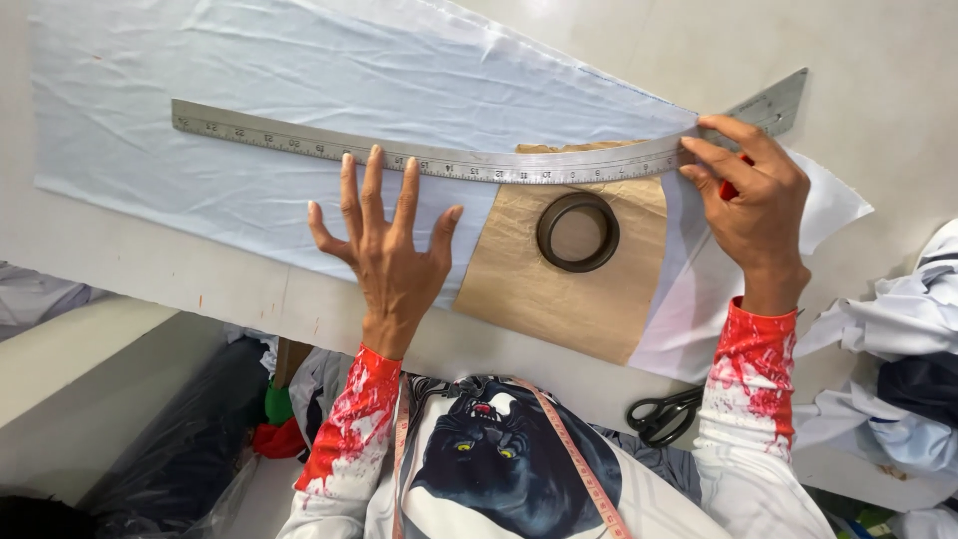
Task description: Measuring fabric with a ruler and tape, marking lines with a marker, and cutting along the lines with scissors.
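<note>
A long curved metal ruler (329, 148) lies across pale blue fabric (249, 70) spread on a white table (878, 90). My left hand (389, 245) presses flat with fingers spread on the fabric, fingertips touching the ruler's lower edge. My right hand (753, 195) rests on the ruler's right part and pinches a small red marker (731, 187), mostly hidden by the fingers. A brown paper pattern piece (559, 299) sits on the fabric under the ruler, with a dark ring (578, 232) lying on it between my hands.
Black scissors (664, 414) lie at the table's near edge by my right sleeve. Folded pale fabric pieces (898, 329) are piled at the right. A measuring tape (569, 439) hangs around my neck. Dark bags (190, 449) and cloth sit below the table at left.
</note>
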